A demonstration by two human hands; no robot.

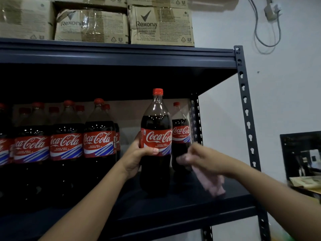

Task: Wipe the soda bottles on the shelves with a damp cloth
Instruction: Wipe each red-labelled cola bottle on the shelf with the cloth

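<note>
So I've got both arms reaching up to the dark metal shelf point(182, 206). My left hand point(137, 153) is wrapped round the labelled middle of a glossy plastic cola bottle point(156, 141) standing upright there. My right hand point(199, 159) is blurred, gripping a pale cloth point(211, 181) beside it.

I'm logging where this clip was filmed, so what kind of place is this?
Probably a shop stockroom or storage room. A dark metal rack holds rows of identical cola bottles, sealed Rexona cartons are stacked on top, and the left hand holds one bottle.
</note>
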